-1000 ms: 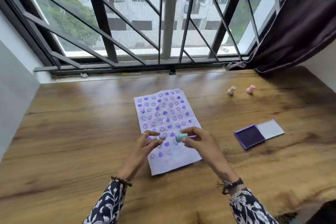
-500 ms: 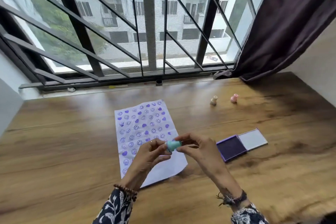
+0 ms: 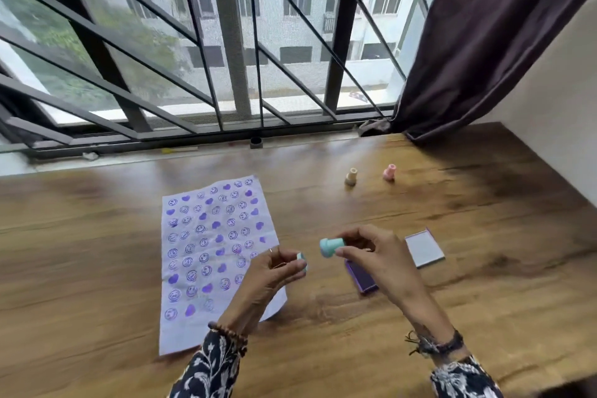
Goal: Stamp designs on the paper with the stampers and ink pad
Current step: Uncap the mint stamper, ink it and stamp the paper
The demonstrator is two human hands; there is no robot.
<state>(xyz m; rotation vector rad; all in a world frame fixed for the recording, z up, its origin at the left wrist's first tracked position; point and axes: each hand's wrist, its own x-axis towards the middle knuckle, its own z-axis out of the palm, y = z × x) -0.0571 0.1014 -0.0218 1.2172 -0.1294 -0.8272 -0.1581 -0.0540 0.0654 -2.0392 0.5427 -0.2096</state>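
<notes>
The right hand [image 3: 381, 255] pinches the teal stamper [image 3: 331, 246] in its fingers, the left hand [image 3: 277, 271] pinches its small cap [image 3: 302, 259], held apart, likely to bare the stamp face. Just under the right hand lies the ink pad [image 3: 363, 278]; left of both, the paper [image 3: 210, 255], nearly filled, on the bench [image 3: 484, 268].

Paper [image 3: 206, 326]: flat on table, covered with purple smileys and hearts.
Teal stamper [image 3: 331, 246]: held sideways, cap [image 3: 302, 260] held apart.
Ink pad [image 3: 363, 278]: open, purple.
Beige stamper [image 3: 351, 176], pink stamper [image 3: 389, 172]: upright, far side.
</notes>
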